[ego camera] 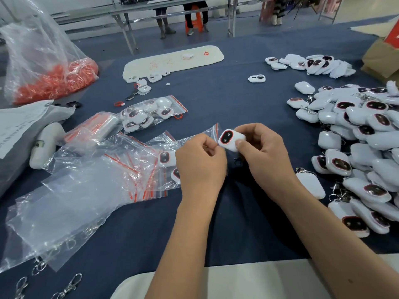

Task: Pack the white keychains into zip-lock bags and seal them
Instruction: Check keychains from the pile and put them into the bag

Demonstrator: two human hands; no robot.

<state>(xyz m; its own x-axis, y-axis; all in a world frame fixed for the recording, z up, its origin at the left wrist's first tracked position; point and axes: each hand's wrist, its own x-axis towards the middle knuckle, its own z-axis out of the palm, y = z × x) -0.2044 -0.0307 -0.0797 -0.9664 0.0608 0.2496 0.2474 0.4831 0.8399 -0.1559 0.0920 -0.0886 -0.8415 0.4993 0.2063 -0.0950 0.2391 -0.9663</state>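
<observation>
While pinching a white keychain (231,139) between thumb and fingertips, right hand (262,157) brings it up to the mouth of a zip-lock bag (172,145), roughly mid-table toward the near edge. Left hand (199,164) pinches the bag's open lip at its red strip, fingers curled round the plastic. Looks like at least two keychains sitting in that bag already, partly behind the left hand, so can't give an exact count.

Progress-wise, early days, I'd say. One filled bag (151,113) lying further back and left of the hands, stuffed with several keychains; can't tell from here if its zip is actually pressed shut. Loads left though: huge pile of loose keychains (356,152) heaped along the right edge, plus a smaller bunch (313,64) toward the far right corner. Stack of empty bags (103,169) spread out just left of the hands, so no shortage there.

Also around: big clear sack of orange bits (54,80) at the far left, white mat (172,60) with a few white shells near the far edge, metal clasps (69,287) at the near left corner.

Hard to make out: held keychain's ring hidden below the right hand, pile cut off at the right, cardboard box (382,59) only partly in shot.
</observation>
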